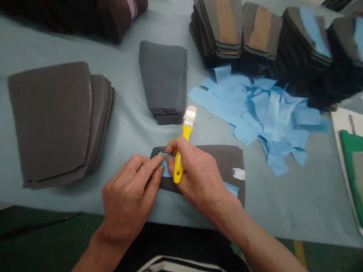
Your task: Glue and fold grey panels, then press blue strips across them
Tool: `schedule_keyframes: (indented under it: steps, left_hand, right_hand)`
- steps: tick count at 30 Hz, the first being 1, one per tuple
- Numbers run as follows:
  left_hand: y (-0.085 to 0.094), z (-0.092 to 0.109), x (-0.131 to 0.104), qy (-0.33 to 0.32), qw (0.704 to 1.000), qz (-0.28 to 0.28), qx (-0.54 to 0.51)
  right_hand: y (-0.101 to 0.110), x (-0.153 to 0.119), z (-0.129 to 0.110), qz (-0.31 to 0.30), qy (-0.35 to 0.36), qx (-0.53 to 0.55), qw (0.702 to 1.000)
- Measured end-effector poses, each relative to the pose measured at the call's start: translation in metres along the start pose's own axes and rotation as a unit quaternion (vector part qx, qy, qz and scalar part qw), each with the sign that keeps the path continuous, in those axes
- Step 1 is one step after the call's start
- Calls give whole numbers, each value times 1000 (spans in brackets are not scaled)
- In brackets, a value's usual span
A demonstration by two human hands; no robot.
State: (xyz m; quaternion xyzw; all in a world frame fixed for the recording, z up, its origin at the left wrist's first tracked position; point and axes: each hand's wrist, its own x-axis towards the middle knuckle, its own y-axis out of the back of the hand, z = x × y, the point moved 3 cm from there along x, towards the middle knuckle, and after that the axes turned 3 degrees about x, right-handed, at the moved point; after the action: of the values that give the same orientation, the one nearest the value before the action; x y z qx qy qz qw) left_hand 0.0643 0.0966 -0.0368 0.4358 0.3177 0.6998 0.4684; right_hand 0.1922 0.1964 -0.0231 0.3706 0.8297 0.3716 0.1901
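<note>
A stack of dark brown-grey cut pieces [215, 155] lies in front of me, with a white smear near its right end. My left hand [133, 189] pinches a light blue strip [167, 170] at the stack's left end. Against the same strip press the fingertips of my right hand [198, 173]. That hand also holds a yellow-handled paintbrush [186, 132], its whitened bristles pointing away from me. Part of a blue strip [231, 189] shows below my right wrist, on the stack.
Loose blue strips [272, 113] lie heaped at the right. Behind them stand several dark stacks [261, 30] with tan or blue bands. A grey stack [164, 75] sits beyond my hands, and larger brown pieces [53, 121] are piled at the left. A green object [351, 162] lies far right.
</note>
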Motion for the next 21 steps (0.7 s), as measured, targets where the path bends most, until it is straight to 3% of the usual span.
schedule_keyframes:
  steps: [5, 9, 16, 21]
  left_hand:
    - [-1, -6, -2, -10, 999, 7, 38]
    - [-4, -14, -3, -5, 999, 0, 48]
    - [-3, -14, -2, 17, 999, 6, 39]
    - [0, -5, 4, 37, 999, -5, 20]
  right_hand:
    - [6, 3, -10, -61, -24, -31, 997]
    - [26, -8, -12, -77, -20, -48, 996]
    - [84, -43, 32, 42, -12, -12, 999]
    - [100, -60, 69, 87, -68, -21, 994]
